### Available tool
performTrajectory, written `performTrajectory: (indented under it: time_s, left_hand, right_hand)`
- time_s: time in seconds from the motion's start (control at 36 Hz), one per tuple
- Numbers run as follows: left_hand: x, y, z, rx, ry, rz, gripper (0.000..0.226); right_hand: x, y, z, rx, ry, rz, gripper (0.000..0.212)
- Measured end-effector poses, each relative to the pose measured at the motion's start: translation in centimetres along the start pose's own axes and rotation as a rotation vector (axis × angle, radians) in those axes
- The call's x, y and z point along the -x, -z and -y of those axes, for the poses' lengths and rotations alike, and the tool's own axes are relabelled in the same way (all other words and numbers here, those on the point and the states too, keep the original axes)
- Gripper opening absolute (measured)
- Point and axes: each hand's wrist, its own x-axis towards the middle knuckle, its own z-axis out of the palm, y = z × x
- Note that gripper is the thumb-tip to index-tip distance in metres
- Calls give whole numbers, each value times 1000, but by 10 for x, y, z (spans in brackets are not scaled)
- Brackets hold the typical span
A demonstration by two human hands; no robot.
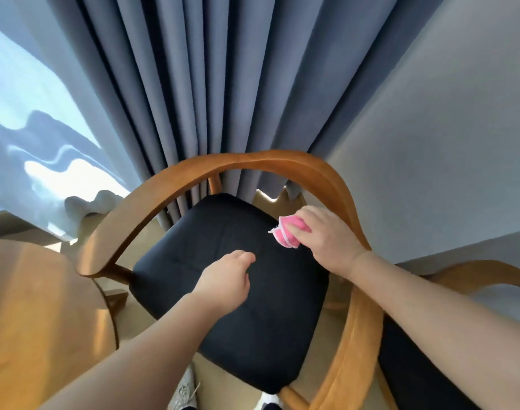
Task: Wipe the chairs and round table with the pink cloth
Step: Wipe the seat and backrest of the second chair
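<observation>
While the right hand [326, 241] has its fingers closed round the bunched pink cloth [288, 235], the cloth sits at the far right corner of the black seat [238, 321] of the chair [360, 335], so the step in hand looks like wiping that seat. Held in a wad, little of the cloth meets the fabric. Opening it flatter under the palm would cover more with each pass. Strokes drawn from the far edge toward the near one, each overlapping the last, should leave no strip missed.

The left hand [223, 279] is over the middle of the seat with fingers loosely curled and gripping nothing. Whether it touches the cushion I cannot tell. It lies in the cloth's likely path and would serve better steadying the curved wooden rail [253, 159]. That rail needs wiping too, with care near the curtain [193, 84] just behind it. The table [31, 306] at near left and the second chair [471, 270] at right probably still wait.
</observation>
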Motion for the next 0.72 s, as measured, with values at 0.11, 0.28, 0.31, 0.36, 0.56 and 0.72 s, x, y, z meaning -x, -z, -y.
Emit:
performTrajectory:
  time_s: [0.11, 0.28, 0.31, 0.36, 0.56, 0.72]
  left_hand:
    - [-37, -41, 20, -130, -26, 13, 57]
    - [-81, -104, 46, -317, 109, 123, 70]
    - [-86, -113, 49, -336, 115, 142, 70]
    - [-93, -128, 54, -368, 101, 162, 69]
    - [-100, -167, 71, -396, 69, 166, 62]
    - [-93, -188, 81, -368, 83, 201, 61]
  right_hand:
    - [-39, -29, -45, 114, 174, -6, 28]
    - [-90, -63, -86, 357, 318, 33, 39]
    - [-98, -66, -90, 399, 333, 55, 41]
    - [-114, -74, -96, 475, 367, 71, 42]
    - [-151, -100, -115, 682, 398, 111, 45]
    - [-147, -117, -132, 844, 234, 213, 71]
